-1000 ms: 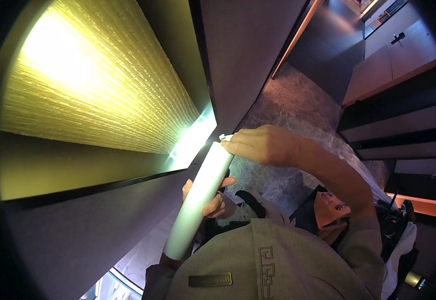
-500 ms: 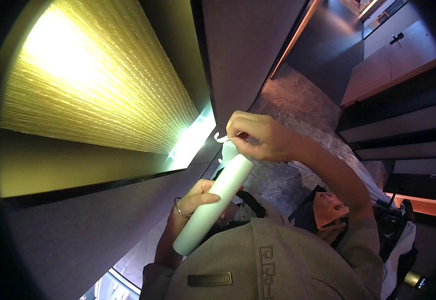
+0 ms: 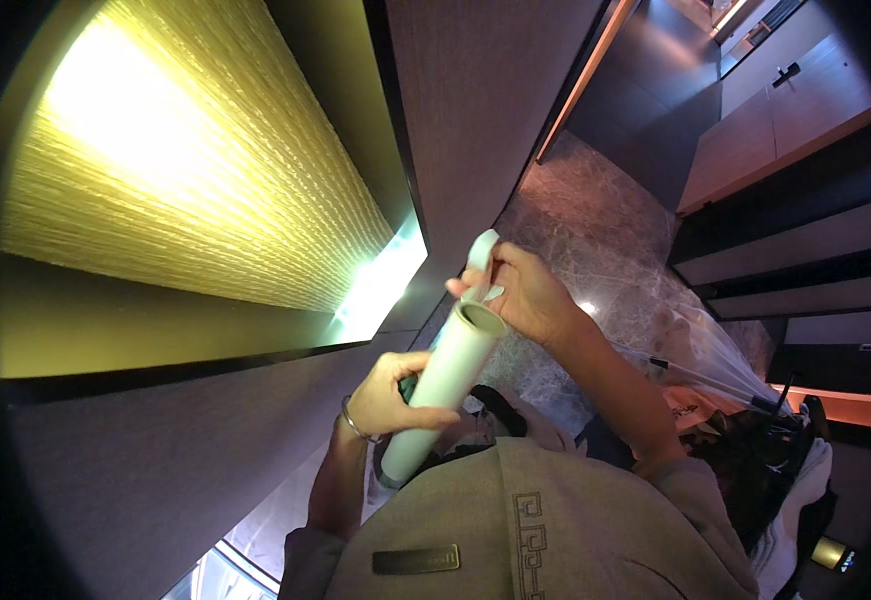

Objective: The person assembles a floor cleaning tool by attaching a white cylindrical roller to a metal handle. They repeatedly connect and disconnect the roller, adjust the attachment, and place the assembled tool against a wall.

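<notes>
My left hand (image 3: 393, 398), with a bangle at the wrist, is wrapped round a long white roll (image 3: 434, 395) held at a slant in front of my body. The roll's hollow end (image 3: 482, 316) faces up and away from me. Just above that end, my right hand (image 3: 521, 290) pinches a thin white strip (image 3: 480, 252) that curls up past the fingertips. The strip's lower part reaches the rim of the roll; whether it is still joined there I cannot tell. Some fingers of both hands are hidden.
On my left stands a wall with a brightly lit, yellow ribbed recessed panel (image 3: 206, 160). Marble floor (image 3: 576, 230) stretches ahead. To the right are a translucent plastic bag (image 3: 701, 345), an orange bag (image 3: 691, 405), dark items and dark shelves (image 3: 806, 285). Farther off is a door with a black handle (image 3: 786, 75).
The roll has tilted more upright, showing its hollow end. My right hand has turned and shifted slightly right and lower, and the strip now curls upward, longer in view.
</notes>
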Tool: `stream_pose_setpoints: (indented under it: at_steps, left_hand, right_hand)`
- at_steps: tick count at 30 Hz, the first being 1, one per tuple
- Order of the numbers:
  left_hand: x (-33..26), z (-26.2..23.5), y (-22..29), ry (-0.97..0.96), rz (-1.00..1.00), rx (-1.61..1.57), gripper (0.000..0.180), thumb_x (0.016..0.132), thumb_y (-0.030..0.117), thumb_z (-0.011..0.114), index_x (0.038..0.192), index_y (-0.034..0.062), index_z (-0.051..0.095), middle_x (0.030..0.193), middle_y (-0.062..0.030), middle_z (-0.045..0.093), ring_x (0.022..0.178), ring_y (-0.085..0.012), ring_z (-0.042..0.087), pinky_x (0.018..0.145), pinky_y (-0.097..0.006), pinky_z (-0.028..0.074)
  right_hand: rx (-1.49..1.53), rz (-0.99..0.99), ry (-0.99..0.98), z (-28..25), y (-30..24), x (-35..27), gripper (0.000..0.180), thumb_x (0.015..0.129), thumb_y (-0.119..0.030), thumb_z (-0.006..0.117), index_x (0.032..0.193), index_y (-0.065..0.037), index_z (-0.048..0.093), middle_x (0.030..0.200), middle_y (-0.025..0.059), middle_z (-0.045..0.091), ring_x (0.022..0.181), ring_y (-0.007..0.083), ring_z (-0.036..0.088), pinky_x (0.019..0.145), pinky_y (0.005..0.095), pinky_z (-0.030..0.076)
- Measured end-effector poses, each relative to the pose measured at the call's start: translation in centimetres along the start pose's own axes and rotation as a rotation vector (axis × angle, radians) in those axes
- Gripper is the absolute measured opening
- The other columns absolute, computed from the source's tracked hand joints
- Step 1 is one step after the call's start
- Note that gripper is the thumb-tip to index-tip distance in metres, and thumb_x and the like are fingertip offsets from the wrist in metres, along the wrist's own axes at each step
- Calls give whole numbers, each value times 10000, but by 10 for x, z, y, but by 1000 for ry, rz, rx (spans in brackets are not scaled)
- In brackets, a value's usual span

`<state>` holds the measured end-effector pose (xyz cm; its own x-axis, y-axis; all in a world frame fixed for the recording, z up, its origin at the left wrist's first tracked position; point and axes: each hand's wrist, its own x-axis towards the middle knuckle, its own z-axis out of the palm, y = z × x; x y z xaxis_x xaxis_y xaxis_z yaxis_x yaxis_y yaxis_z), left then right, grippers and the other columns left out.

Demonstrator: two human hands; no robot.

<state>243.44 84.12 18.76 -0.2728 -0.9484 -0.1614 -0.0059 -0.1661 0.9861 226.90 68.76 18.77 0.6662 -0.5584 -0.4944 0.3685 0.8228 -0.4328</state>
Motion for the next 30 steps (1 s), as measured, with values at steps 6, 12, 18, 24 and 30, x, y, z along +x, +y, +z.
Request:
stream_pose_setpoints:
  at_steps: [6,12,18,24,30]
  left_hand:
    - [18,-1,-15,127,32,-497,397,705,198,692,1003,-39,580,833,-112,645,773,-174,623,721,-300,495]
    - [28,10,-16,214,8,-507,519,691,342,677,1026,-40,572,814,-132,645,740,-173,612,678,-285,487]
    - [34,24,-35,169,78,-639,596,693,437,648,1031,-48,567,790,-132,635,714,-160,601,639,-264,479]
    - [35,34,-49,457,68,-571,359,770,228,665,1008,-24,572,842,-84,638,732,-130,595,669,-250,480]
    - [27,27,-57,190,51,-713,435,700,243,700,1017,-26,572,895,-90,610,776,-146,575,698,-279,475]
  right_hand:
    - [-263,-302,-181,-9,-8,0,217,898,-240,544,935,-28,511,700,40,510,536,106,472,478,256,374]
    - [-1229,-363,-198,16,-24,-18,342,828,-295,653,947,20,592,564,-20,466,462,58,408,408,253,309]
    - [-1475,-255,-376,23,-42,-25,280,798,-235,644,801,43,664,560,59,558,487,118,497,462,309,372]
    - [-1794,-357,-385,34,-34,-46,227,828,-195,576,768,9,656,689,117,596,604,217,561,583,326,423]
    - [-1415,-461,-387,14,-21,-37,152,871,-117,524,815,4,599,1050,96,574,906,139,532,755,283,421]
